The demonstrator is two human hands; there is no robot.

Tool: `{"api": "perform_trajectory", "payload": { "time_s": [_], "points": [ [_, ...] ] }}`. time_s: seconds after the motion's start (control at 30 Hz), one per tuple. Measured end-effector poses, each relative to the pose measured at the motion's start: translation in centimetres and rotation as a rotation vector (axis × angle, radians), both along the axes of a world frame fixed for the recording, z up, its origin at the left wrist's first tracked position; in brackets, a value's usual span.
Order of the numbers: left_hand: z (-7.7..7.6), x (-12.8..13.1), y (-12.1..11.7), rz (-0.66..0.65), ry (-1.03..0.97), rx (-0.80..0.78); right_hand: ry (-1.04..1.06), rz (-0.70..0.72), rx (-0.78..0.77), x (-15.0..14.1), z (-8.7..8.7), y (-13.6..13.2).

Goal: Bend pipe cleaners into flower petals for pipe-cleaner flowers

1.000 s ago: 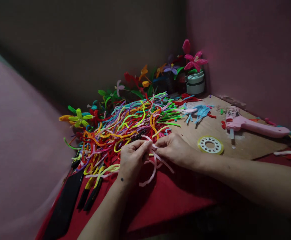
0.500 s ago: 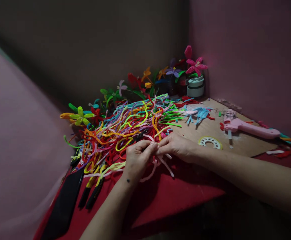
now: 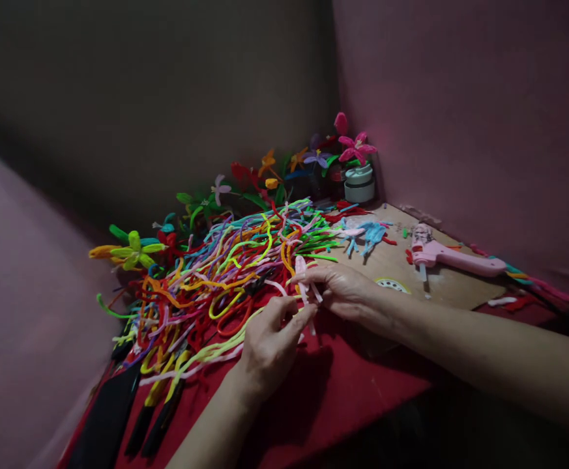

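- The left hand (image 3: pixel 270 346) is closing finger and thumb together, pinching the lower part of a pale pink fuzzy strand (image 3: pixel 300 266).
- The right hand (image 3: pixel 350 292) is gripping that same strand higher up, its fingertips pressing around the folded part; a narrow loop is poking up above them.
- So the strand is sitting between both hands, over the front of the red-covered bench (image 3: pixel 343 407), just beside the big heap of coloured strands (image 3: pixel 235 260).
- To the containers: a pale grey lidded pot (image 3: pixel 359 185) is standing in the back corner, a dark band running around its middle. Its walls are hiding whatever it may be holding.
- A bright pink flower (image 3: pixel 357 148) is showing right above that pot; whether it is rising out of it or from behind, I cannot tell.
- Left of the pot, a dark container-like shape (image 3: pixel 304 187) is lurking under more flowers, too dim for reading its contents.
- Over on the flat brown board (image 3: pixel 460 292), a pink glue gun (image 3: pixel 455 256) is lying on its side, and a white-and-yellow ring (image 3: pixel 392 284) is peeping out from behind the right forearm.
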State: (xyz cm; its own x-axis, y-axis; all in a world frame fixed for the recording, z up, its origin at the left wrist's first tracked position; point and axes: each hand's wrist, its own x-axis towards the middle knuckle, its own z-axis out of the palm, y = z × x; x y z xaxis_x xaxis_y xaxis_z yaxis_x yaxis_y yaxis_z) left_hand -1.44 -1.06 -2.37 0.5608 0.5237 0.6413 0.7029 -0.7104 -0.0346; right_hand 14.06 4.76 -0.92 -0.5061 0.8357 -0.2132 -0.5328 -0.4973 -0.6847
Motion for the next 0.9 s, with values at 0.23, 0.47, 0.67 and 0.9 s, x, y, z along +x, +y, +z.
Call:
{"api": "perform_trajectory", "payload": {
  "time_s": [0.23, 0.47, 0.67, 0.9],
  "points": [
    [1.6, 0.7, -0.2, -0.216, 0.174, 0.086, 0.047, 0.110, -0.158, -0.2, 0.3, -0.5],
    [2.5, 1.4, -0.5, -0.126, -0.379, -0.224, -0.050, -0.028, 0.134, -0.1, -0.2, -0.8],
    [3.5, 1.2, -1.2, -0.041, -0.346, -0.324, -0.114, 0.008, 0.265, 0.2, -0.6, -0.9],
    [3.1, 1.4, -0.9, 0.154, -0.168, -0.276, -0.317, -0.042, 0.476, 0.4, 0.0, -1.3]
  ]
}}
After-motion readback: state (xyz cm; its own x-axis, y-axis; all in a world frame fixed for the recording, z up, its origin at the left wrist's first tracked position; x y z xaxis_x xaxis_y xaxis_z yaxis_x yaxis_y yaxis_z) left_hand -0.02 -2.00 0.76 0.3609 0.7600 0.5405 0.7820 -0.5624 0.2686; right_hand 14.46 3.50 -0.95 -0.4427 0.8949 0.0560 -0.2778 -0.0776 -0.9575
